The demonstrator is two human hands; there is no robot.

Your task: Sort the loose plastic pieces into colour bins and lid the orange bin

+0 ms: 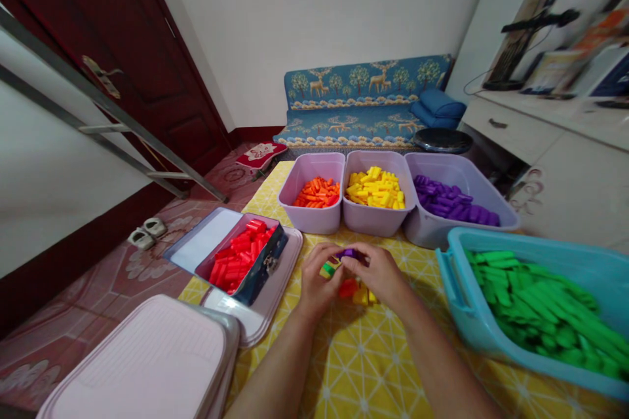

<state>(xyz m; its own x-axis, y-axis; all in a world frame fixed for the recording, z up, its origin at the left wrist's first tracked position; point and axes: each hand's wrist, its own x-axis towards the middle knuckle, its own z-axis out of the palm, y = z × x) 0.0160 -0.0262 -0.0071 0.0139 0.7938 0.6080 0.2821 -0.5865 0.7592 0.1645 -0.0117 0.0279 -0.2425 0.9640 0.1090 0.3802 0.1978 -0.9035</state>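
Observation:
Over the middle of the table both my hands meet, fingertips close together. My left hand is closed, with a small green plastic piece showing between its thumb and fingers. A purple plastic piece is pinched by my right hand, and the left fingertips reach its near side. Whether the green and purple pieces are joined is hidden by the fingers. Just below the hands, an orange piece and several yellow pieces lie on the yellow patterned tablecloth.
Lilac bins hold orange pieces, yellow pieces and purple pieces at the back. A turquoise tub of green pieces stands right. Left are an open tin of red pieces and stacked pink lids.

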